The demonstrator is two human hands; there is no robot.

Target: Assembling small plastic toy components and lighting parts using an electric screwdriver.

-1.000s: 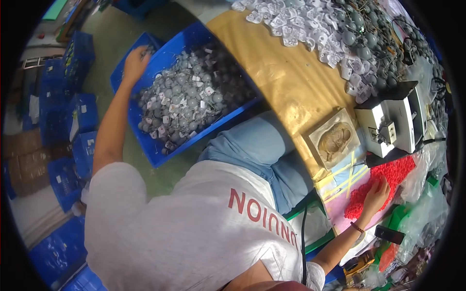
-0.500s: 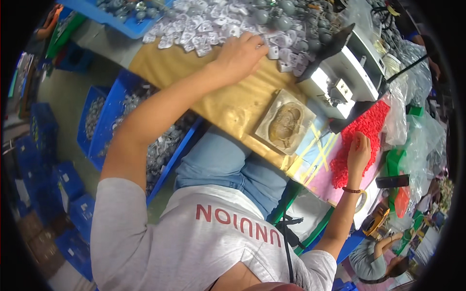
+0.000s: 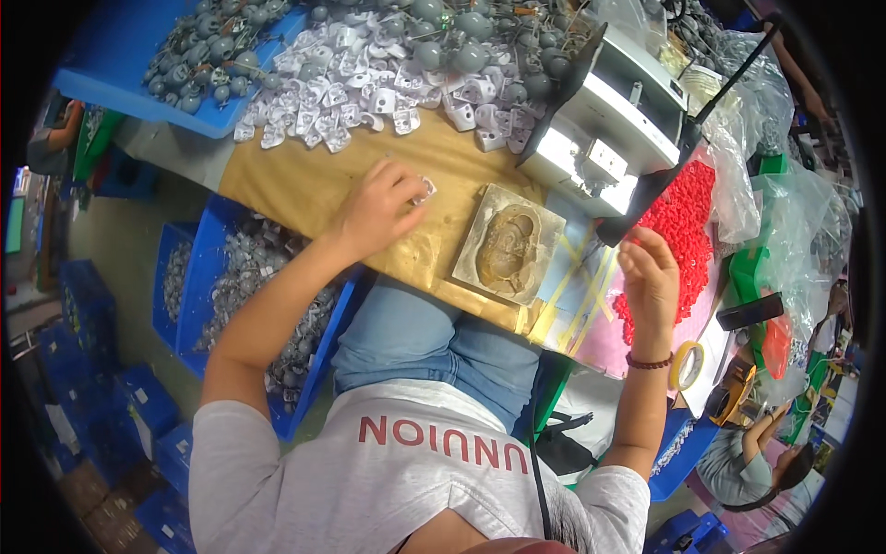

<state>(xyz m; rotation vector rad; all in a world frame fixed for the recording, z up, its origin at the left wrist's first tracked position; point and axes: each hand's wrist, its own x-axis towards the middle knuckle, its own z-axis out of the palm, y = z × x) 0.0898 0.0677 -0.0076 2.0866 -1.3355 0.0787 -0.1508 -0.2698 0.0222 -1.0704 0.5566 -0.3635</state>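
Note:
My left hand (image 3: 380, 210) is closed around a small white plastic part (image 3: 425, 191) over the gold-coloured table cover, and only an edge of the part shows past the fingers. Beyond it spreads a heap of similar white plastic parts (image 3: 318, 97). My right hand (image 3: 652, 282) is raised at the near left side of a pile of small red pieces (image 3: 688, 222), its fingertips pinched together. Whatever the pinch holds is too small to make out. Between my hands lies a square block with a rounded hollow (image 3: 509, 246).
A white device with a black stand (image 3: 609, 120) rises beyond the block. Grey ball-shaped parts fill a blue tray (image 3: 175, 115) at far left. A blue bin (image 3: 198, 309) of parts stands below the table's left edge. Yellow tape (image 3: 686, 366) and a phone (image 3: 749, 312) lie at right.
My left hand has drawn back from the white heap toward me, now with one white part. The right hand has lifted off the red pile and moved left. The view has shifted slightly.

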